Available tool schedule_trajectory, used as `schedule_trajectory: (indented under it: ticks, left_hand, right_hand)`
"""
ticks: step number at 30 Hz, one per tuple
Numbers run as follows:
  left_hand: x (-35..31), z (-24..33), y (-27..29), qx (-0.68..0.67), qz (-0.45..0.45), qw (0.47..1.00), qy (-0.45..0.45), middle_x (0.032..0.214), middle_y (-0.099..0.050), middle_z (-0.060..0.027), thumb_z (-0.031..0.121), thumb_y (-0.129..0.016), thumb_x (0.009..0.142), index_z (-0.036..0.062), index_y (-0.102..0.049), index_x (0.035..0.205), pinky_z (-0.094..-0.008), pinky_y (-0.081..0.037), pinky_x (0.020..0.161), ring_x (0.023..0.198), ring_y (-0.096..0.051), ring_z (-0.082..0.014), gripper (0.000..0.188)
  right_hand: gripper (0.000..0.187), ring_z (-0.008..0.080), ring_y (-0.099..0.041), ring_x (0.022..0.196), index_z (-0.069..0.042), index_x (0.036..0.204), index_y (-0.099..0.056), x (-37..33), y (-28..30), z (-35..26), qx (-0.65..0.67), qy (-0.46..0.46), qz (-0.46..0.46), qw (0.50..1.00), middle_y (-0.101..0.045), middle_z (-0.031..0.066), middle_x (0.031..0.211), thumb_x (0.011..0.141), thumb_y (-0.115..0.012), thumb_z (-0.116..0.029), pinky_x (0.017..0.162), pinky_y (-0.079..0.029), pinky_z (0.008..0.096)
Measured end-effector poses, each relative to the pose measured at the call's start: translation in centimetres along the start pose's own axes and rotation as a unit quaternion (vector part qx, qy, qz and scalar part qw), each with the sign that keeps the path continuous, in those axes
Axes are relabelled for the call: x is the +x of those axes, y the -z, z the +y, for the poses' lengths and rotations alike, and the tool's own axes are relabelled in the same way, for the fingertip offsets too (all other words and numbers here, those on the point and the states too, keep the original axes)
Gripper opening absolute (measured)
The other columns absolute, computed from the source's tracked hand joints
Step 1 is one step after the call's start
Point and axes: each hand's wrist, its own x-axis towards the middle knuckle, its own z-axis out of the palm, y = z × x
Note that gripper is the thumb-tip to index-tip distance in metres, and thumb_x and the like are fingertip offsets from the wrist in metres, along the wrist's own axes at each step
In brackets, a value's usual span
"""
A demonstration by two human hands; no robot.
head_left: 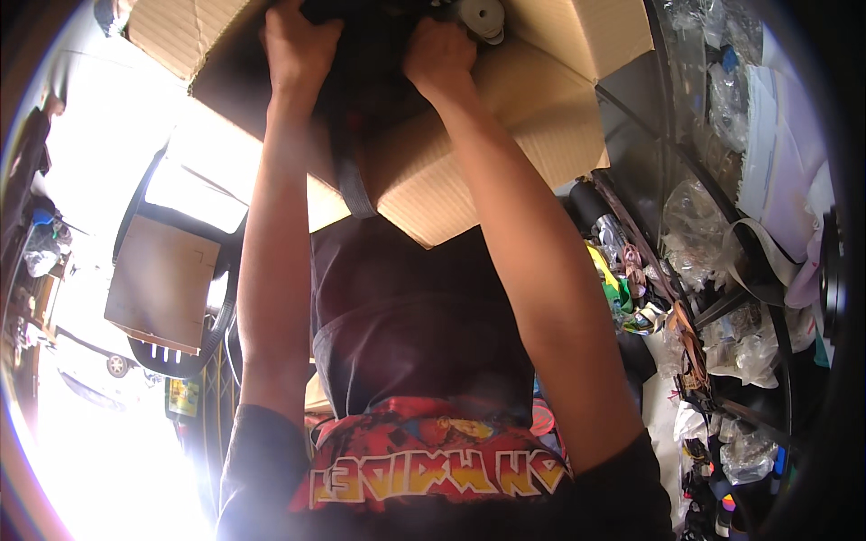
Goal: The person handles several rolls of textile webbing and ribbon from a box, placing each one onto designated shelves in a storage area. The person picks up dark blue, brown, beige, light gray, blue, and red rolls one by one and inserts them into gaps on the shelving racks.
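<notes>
Both my arms reach up into an open cardboard box [541,108] at the top of the view. Inside it lies a dark, black item [370,68], its exact kind lost in shadow. My left hand [302,45] is closed on its left side, fingers curled. On the other side, my right hand [439,56] is closed too, its fingertips hidden against the black item. A dark woven strap [354,185] hangs over the box's near edge between my forearms. Beside my right hand sits a white roll [483,20] with a hole in its centre.
A chair with a smaller cardboard box [162,284] on it stands to the left, against strong glare. Along the right, a rack [704,171] carries clear plastic bags [699,234] and hanging straps. Colourful small items [622,288] lie beyond my right forearm.
</notes>
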Motion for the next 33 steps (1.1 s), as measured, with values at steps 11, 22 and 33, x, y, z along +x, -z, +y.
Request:
schedule_trajectory:
  ticks: [11, 22, 33]
  left_hand:
    - [-0.1, -1.8, -0.7, 0.022, 0.025, 0.999, 0.0, 0.11, -0.065, -0.0228, 0.0, -0.073, 0.066, -0.0025, -0.065, 0.111, -0.0393, -0.046, 0.097, 0.11, -0.06, -0.0351, 0.045]
    - [-0.5, -2.3, -0.6, -0.003, 0.042, 0.998, -0.042, 0.114, -0.061, -0.0221, -0.001, -0.071, 0.068, -0.0007, -0.064, 0.114, -0.0396, -0.044, 0.1, 0.113, -0.057, -0.0362, 0.047]
    - [-3.4, 8.0, 6.0, 0.025, -0.086, 0.977, -0.195, 0.134, -0.052, -0.0248, 0.004, -0.078, 0.068, 0.012, -0.04, 0.143, -0.0427, -0.04, 0.107, 0.125, -0.05, -0.0412, 0.084]
  right_hand:
    - [0.03, 0.0428, -0.063, 0.096, 0.003, 0.105, -0.066, 1.3, -4.0, 3.8, 0.135, -0.042, -0.026, 0.99, -0.066, 0.0245, 0.098, 0.084, -0.067, -0.019, 0.086, -0.052, 0.045]
    - [0.045, 0.0356, -0.069, 0.088, 0.005, 0.09, -0.07, -3.5, 5.9, 3.4, 0.224, -0.094, -0.104, 0.964, -0.07, 0.0226, 0.091, 0.072, -0.079, -0.035, 0.08, -0.053, 0.0407]
    - [0.031, 0.0082, -0.064, 0.071, 0.005, 0.103, -0.068, -12.5, 16.3, 3.9, 0.329, -0.015, 0.094, 0.94, -0.07, 0.0056, 0.08, 0.081, -0.079, -0.013, 0.067, -0.052, 0.0241]
